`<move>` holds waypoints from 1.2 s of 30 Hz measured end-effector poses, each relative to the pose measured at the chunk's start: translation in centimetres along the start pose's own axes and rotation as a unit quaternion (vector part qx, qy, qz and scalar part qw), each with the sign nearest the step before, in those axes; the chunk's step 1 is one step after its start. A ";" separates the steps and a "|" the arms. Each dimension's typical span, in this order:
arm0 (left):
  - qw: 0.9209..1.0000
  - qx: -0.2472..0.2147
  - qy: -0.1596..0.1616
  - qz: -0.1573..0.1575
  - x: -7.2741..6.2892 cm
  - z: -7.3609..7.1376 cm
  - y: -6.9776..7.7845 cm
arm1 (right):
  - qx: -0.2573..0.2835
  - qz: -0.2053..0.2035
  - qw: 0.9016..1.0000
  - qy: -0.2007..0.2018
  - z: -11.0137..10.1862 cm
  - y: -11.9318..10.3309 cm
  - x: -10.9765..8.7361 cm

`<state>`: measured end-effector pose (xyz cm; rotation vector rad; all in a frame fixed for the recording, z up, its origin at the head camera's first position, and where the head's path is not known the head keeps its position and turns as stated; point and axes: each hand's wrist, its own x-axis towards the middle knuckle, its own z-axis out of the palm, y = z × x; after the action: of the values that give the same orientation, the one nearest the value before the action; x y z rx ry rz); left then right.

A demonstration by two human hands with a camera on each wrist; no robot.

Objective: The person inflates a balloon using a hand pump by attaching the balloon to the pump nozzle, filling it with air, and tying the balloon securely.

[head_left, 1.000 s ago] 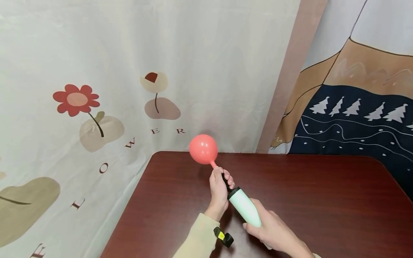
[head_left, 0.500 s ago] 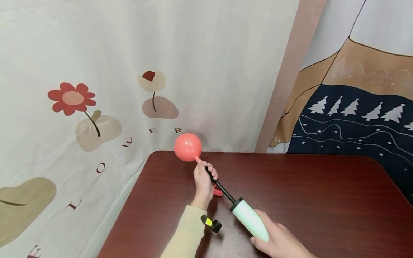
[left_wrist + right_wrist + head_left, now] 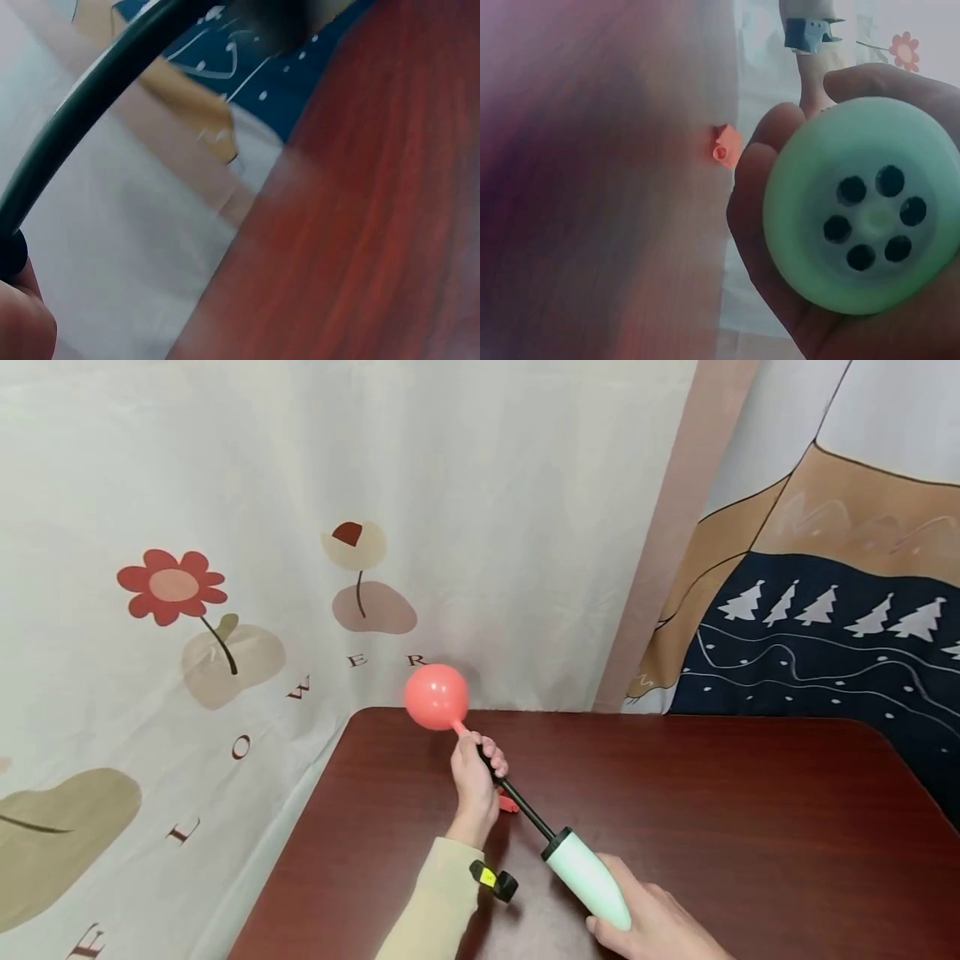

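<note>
A round coral-red balloon point(image 3: 437, 697) hangs over the table's far edge, partly inflated. My left hand point(image 3: 474, 770) grips the balloon's neck together with the black nozzle end of a hand pump. From there the pump's black rod point(image 3: 528, 808) runs down to the mint-green barrel point(image 3: 591, 878), with a long stretch of rod exposed. Around that barrel curl the fingers and thumb of my right hand point(image 3: 652, 917). In the right wrist view the barrel's round end point(image 3: 877, 217) shows several dark holes. The rod point(image 3: 75, 120) crosses the left wrist view, my left hand point(image 3: 26, 322) at its corner.
On the dark red-brown table point(image 3: 712, 827) lies a small flat red piece point(image 3: 508, 802), partly behind the left hand. A pale curtain point(image 3: 510, 527) with flower prints stands right behind the table. A black-and-yellow wrist device point(image 3: 491, 878) sticks out from the left sleeve.
The barrel has slid back from the nozzle, baring the rod that was hidden inside. My left hand and the balloon have shifted left, uncovering the red piece; my right hand has moved down and right.
</note>
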<state>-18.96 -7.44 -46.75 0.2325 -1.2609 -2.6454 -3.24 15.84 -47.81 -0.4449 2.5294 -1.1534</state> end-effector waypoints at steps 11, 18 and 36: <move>0.999 0.026 -0.029 -0.019 -3.5 1.7 -2.6 | 0.010 0.007 0.998 0.058 0.3 -1.4 3.0; 0.999 0.027 -0.006 -0.022 -2.2 0.6 -2.4 | 0.015 0.022 0.998 0.059 1.1 -1.5 3.0; 1.000 -0.005 0.027 -0.012 0.6 -1.5 0.1 | 0.018 -0.016 1.000 -0.004 0.2 0.3 0.2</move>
<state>-19.22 -8.75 -47.60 0.3163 -1.2359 -2.6458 -3.36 15.77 -48.18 -0.4828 2.4992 -1.2037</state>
